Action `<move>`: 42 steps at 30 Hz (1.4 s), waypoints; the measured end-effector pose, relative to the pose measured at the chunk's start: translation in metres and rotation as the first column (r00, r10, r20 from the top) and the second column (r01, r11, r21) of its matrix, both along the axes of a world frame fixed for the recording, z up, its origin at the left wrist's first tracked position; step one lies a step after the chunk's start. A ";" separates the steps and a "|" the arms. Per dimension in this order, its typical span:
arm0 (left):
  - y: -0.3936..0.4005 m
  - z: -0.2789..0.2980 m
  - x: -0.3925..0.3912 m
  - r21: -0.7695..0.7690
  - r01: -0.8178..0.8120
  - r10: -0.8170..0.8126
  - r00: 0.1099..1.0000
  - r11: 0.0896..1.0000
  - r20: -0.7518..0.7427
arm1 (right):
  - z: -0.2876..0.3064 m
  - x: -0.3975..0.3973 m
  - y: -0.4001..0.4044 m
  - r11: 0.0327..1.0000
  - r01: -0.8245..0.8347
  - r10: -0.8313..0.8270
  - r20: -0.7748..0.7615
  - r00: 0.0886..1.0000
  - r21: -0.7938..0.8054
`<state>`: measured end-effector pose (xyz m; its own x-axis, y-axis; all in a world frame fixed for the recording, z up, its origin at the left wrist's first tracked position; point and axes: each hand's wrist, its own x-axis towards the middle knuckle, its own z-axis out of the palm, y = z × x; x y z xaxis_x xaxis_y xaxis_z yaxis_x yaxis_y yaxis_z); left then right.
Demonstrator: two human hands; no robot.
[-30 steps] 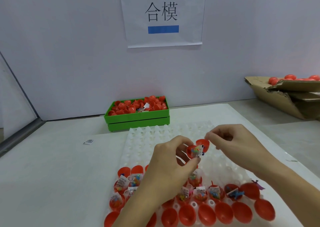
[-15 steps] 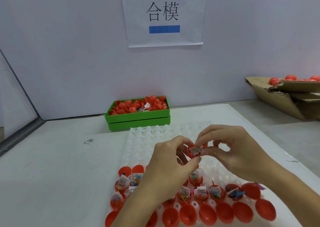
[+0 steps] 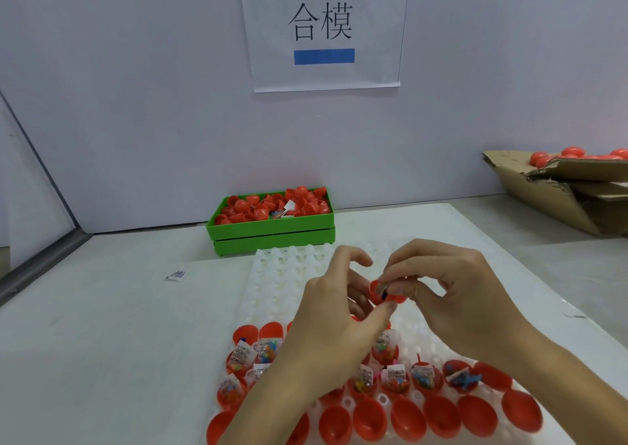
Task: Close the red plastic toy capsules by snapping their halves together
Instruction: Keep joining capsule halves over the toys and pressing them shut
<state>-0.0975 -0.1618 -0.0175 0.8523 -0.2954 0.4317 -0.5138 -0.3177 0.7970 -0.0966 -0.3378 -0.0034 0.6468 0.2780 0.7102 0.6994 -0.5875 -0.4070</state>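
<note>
An open red capsule (image 3: 383,294) with a small toy packet in it is held in the air between both hands, above the white moulded tray (image 3: 282,268). My left hand (image 3: 334,312) pinches it from below and the left with thumb and fingers. My right hand (image 3: 452,291) grips it from the right, with thumb and forefinger pressing the packet into the shell. Several open red capsule halves (image 3: 370,417), some filled with toy packets (image 3: 394,375), sit in the tray's near rows.
A green bin (image 3: 272,237) of red capsule halves stands behind the tray by the wall. A cardboard box (image 3: 571,200) holding red capsules lies at the far right. A small paper label (image 3: 175,275) lies on the table to the left.
My right hand moved in onto the capsule and now covers its lid half, pressing the packet in. The capsule shifted slightly left and down between the hands.
</note>
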 end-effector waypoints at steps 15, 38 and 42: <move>0.002 0.004 0.000 -0.064 -0.008 0.011 0.999 0.998 0.046 | 0.000 -0.002 -0.004 0.947 -0.096 0.154 -0.172 0.973 0.308; 0.000 0.002 0.002 -0.176 0.034 -0.049 0.995 0.984 -0.085 | -0.001 -0.001 -0.003 0.966 -0.084 0.122 -0.145 0.982 0.244; 0.000 0.001 0.003 -0.178 0.043 -0.059 0.995 0.983 -0.081 | -0.001 -0.001 -0.004 0.971 -0.060 0.097 -0.151 0.984 0.232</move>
